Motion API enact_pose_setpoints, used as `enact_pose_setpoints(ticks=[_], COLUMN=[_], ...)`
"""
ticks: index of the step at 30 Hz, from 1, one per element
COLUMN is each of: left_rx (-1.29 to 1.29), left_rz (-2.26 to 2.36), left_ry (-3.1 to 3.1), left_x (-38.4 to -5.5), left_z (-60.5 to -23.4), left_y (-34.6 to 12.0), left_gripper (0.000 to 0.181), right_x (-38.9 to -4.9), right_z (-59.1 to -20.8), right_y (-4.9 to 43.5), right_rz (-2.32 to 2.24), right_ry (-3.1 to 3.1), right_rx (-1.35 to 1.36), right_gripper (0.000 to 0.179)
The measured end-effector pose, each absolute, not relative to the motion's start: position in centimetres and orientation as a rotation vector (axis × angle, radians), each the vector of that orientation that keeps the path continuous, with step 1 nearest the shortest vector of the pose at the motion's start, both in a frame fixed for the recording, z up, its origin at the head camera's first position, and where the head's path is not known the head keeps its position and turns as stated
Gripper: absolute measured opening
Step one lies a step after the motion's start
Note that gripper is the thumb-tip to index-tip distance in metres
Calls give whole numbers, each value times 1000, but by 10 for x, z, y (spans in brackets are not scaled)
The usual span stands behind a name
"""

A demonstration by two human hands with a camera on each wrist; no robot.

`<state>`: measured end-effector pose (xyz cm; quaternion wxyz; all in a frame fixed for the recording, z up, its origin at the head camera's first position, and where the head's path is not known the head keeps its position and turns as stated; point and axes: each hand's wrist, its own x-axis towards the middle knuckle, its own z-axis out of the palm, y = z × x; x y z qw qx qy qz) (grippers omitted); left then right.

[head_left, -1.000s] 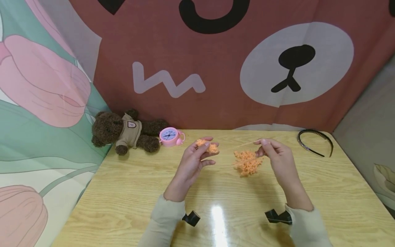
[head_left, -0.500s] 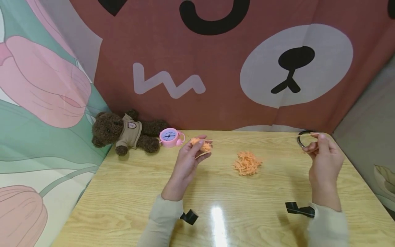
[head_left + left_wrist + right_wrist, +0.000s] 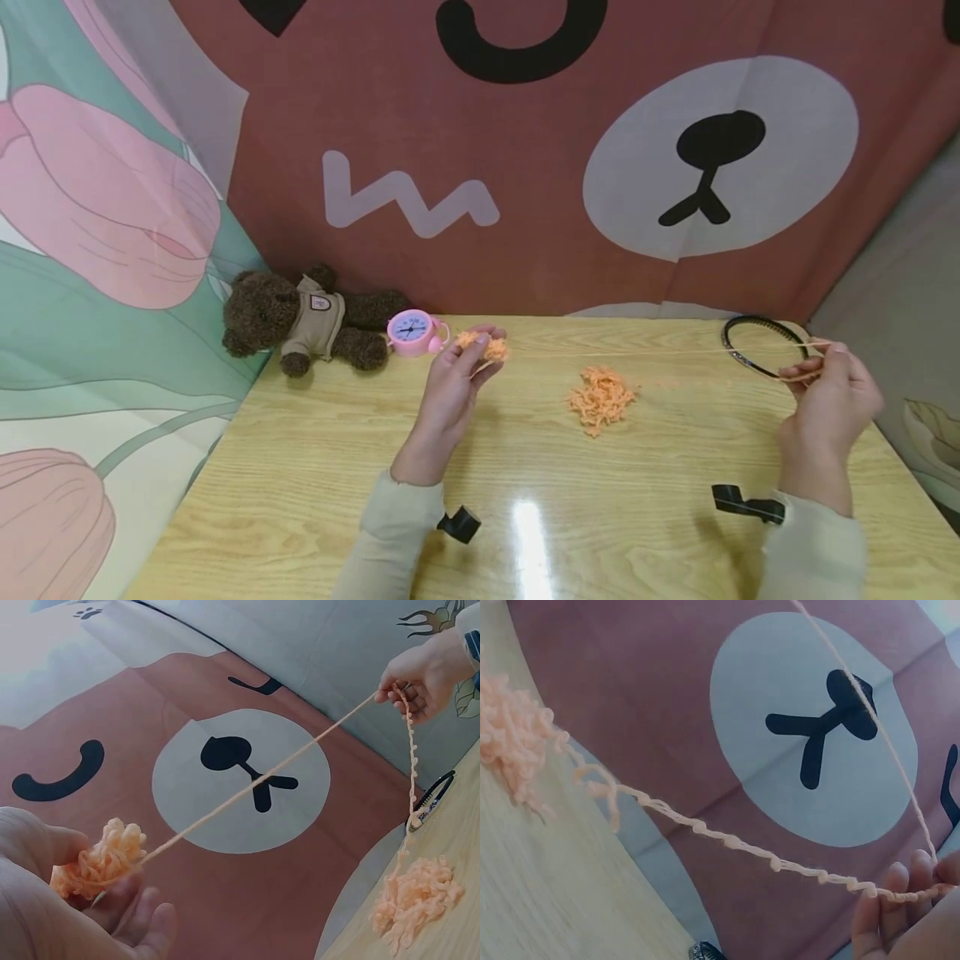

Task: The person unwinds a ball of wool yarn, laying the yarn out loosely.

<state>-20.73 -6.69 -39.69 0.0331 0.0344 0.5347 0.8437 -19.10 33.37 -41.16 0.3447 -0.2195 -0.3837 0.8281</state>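
My left hand (image 3: 450, 383) holds a small looped bundle of orange yarn (image 3: 112, 859) between thumb and fingers, above the table left of centre. A straight strand (image 3: 262, 775) runs taut from this bundle across to my right hand (image 3: 836, 400), raised at the right near the headband. There, thumb and fingertips pinch the yarn. From the same fingers a second, kinked length (image 3: 735, 844) hangs down in a sagging line. It leads to a loose pile of crinkled orange yarn (image 3: 600, 396), which lies on the table between the hands.
On the wooden table (image 3: 300, 483), a brown teddy bear (image 3: 258, 312) lies at the back left beside a pink alarm clock (image 3: 410, 330). A black headband (image 3: 738, 357) lies at the back right. Printed cloth (image 3: 540, 275) hangs behind the table.
My right hand has swung far right from above the pile, drawing the yarn out into a long strand. The left hand has shifted slightly left, still holding the bundle.
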Motion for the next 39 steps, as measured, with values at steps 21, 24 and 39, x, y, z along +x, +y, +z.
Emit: enact_pose_setpoints(ticks=[21,24,39], left_rx=[193,214,118], left_rz=[2550,2519,2607], left_ry=[1437,1450,1440], left_x=[-196,-194,-203], left_z=[-397,-397,-403], left_y=[-47,-45,-49], left_gripper=[23,25,29], right_x=[-196,-188,-183], right_z=[-427,-428,-409], right_y=[192,168,188], right_rz=[1472,1535,1568], right_ry=[-2702,-2683,-2438], right_rx=[441,557,297], right_gripper=[40,40,25])
